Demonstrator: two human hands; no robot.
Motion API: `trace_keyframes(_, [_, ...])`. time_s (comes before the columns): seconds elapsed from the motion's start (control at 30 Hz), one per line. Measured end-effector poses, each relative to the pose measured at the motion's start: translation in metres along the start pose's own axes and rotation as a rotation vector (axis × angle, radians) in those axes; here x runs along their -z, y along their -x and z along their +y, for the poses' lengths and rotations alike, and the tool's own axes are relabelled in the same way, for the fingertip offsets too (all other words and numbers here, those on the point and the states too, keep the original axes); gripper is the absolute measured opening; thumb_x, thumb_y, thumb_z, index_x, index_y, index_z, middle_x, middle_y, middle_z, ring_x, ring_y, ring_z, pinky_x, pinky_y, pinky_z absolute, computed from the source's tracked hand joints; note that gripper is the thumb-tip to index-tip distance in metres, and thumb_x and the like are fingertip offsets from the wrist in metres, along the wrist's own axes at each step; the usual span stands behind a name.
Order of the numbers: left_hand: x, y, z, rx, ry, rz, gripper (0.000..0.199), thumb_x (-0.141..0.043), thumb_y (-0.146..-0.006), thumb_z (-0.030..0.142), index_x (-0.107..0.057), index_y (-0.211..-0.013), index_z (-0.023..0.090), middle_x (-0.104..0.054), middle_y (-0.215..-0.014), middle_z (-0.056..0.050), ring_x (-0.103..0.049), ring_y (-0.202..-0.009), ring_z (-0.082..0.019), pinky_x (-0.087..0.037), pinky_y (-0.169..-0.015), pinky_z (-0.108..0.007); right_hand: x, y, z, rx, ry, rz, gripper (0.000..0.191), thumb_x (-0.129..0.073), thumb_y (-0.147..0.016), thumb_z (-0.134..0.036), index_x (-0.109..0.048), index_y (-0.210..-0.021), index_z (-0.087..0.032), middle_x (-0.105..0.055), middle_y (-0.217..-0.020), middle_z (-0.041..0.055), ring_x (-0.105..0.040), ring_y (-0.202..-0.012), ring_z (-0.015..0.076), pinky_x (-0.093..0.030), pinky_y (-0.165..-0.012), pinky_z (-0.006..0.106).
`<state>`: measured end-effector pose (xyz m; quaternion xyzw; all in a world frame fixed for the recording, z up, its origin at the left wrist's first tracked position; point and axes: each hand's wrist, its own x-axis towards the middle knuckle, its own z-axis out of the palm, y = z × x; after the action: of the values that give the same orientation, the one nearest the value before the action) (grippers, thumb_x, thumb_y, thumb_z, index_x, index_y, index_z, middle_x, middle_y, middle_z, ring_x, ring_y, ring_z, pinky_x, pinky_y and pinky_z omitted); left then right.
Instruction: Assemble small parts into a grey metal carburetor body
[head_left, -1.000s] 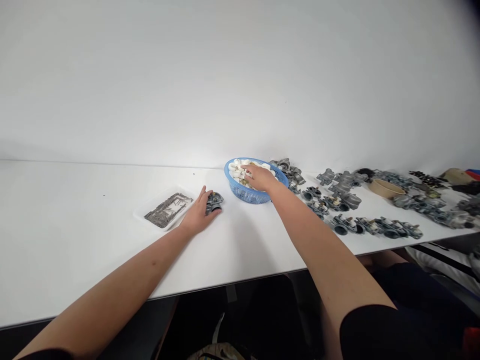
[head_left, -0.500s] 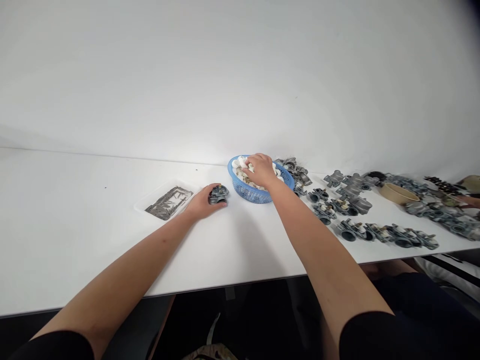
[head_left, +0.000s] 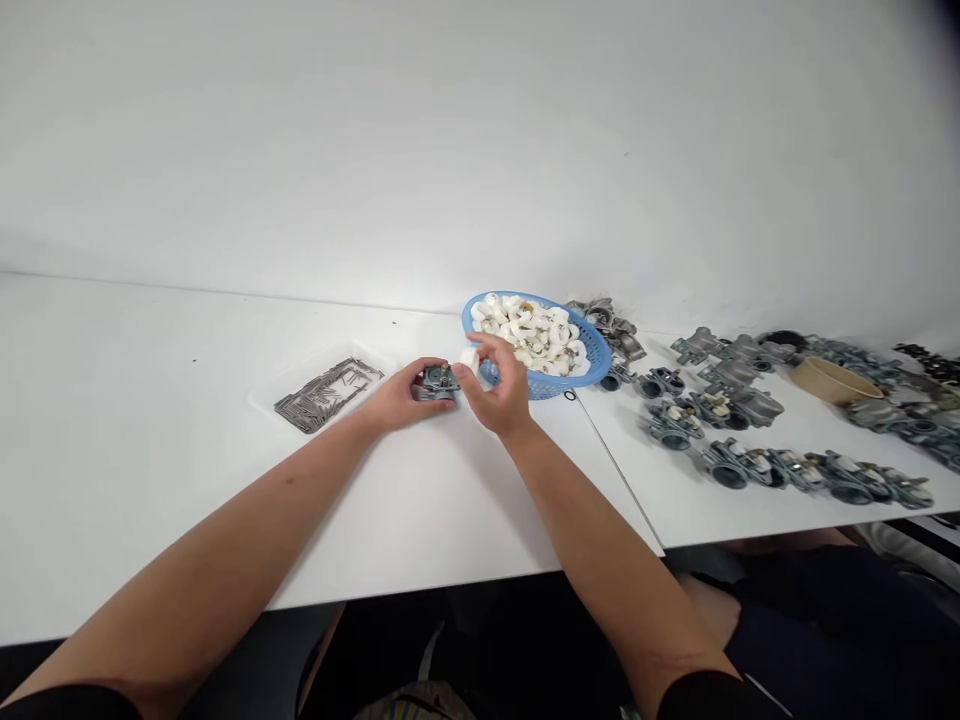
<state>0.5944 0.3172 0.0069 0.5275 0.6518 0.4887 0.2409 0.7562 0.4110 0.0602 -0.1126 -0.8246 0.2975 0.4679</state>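
Your left hand (head_left: 396, 398) steadies the small metal carburetor body (head_left: 437, 380) on the white surface (head_left: 450, 500); it looks heavy and rigid, so hold its flanks. Your right hand (head_left: 501, 395) pinches a light white plastic piece (head_left: 470, 357) just beside it. Behind sits the blue basket (head_left: 596, 350).

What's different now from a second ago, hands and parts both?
The right hand has come out of the blue basket holding a small white part, and moved left to the grey metal part. The left hand still grips that metal part on the table. The tray of pins and the rows of metal parts stayed put.
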Motion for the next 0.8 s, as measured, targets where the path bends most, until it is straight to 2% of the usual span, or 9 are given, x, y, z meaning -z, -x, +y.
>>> trace_keyframes(0.1, [0.000,0.001,0.002,-0.004,0.027,-0.022,0.071,-0.077,-0.072,0.053,-0.055,-0.132,0.022,-0.068,-0.111,-0.008,-0.067,-0.094,-0.024,-0.057,-0.082,-0.038,-0.003,0.007,-0.001,0.001,-0.104,-0.110,0.039,-0.053,-0.094,-0.056,-0.061,-0.115,-0.025,-0.064,-0.095,0.0060,-0.061,-0.087,0.0216,-0.051,-0.087,0.039])
trace_keyframes(0.2, [-0.001,0.002,0.003,-0.013,0.049,-0.029,0.067,-0.078,-0.072,0.050,-0.057,-0.130,0.022,-0.069,-0.114,-0.008,-0.067,-0.099,-0.026,-0.057,-0.088,-0.040,-0.005,0.010,-0.003,-0.152,-0.339,-0.151,0.041,-0.046,-0.094,-0.062,-0.059,-0.102,-0.024,-0.057,-0.077,0.0024,-0.056,-0.071,0.0181,-0.051,-0.074,0.036])
trace_keyframes(0.33, [-0.004,0.002,-0.001,0.012,0.070,-0.038,0.073,-0.079,-0.071,0.050,-0.054,-0.134,0.022,-0.067,-0.123,-0.010,-0.066,-0.108,-0.028,-0.054,-0.097,-0.045,0.000,0.005,-0.007,-0.410,-0.694,-0.099,0.046,-0.037,-0.093,-0.068,-0.046,-0.085,-0.024,-0.034,-0.058,-0.0046,-0.034,-0.046,0.0121,-0.043,-0.053,0.029])
trace_keyframes(0.47, [-0.005,0.003,-0.004,0.034,0.068,-0.039,0.076,-0.080,-0.071,0.051,-0.051,-0.135,0.024,-0.066,-0.124,-0.010,-0.066,-0.109,-0.029,-0.054,-0.097,-0.047,0.014,-0.002,-0.013,-0.536,-0.926,-0.135,0.045,-0.039,-0.091,-0.067,-0.039,-0.078,-0.024,-0.022,-0.058,-0.0064,-0.019,-0.044,0.0096,-0.032,-0.047,0.026])
trace_keyframes(0.53, [-0.005,0.004,-0.004,0.031,0.069,-0.044,0.075,-0.080,-0.071,0.051,-0.051,-0.135,0.025,-0.066,-0.125,-0.010,-0.066,-0.110,-0.029,-0.054,-0.097,-0.047,0.018,-0.003,-0.014,-0.568,-1.022,-0.166,0.041,-0.043,-0.092,-0.064,-0.041,-0.080,-0.024,-0.027,-0.061,-0.0056,-0.023,-0.045,0.0095,-0.034,-0.049,0.026])
trace_keyframes(0.63, [-0.004,0.005,0.000,0.028,0.072,-0.055,0.073,-0.081,-0.070,0.051,-0.052,-0.132,0.025,-0.067,-0.124,-0.009,-0.066,-0.109,-0.029,-0.055,-0.096,-0.047,0.019,-0.002,-0.013,-0.569,-1.081,-0.176,0.036,-0.051,-0.092,-0.059,-0.045,-0.086,-0.024,-0.044,-0.072,-0.0023,-0.039,-0.055,0.0113,-0.042,-0.060,0.029])
trace_keyframes(0.8, [-0.003,0.006,0.003,0.016,0.050,-0.048,0.070,-0.080,-0.070,0.050,-0.054,-0.130,0.025,-0.069,-0.117,-0.008,-0.068,-0.104,-0.029,-0.055,-0.091,-0.043,0.009,0.002,-0.001,-0.513,-1.007,-0.200,0.033,-0.064,-0.087,-0.054,-0.054,-0.096,-0.024,-0.057,-0.091,0.0016,-0.052,-0.072,0.0136,-0.046,-0.069,0.030])
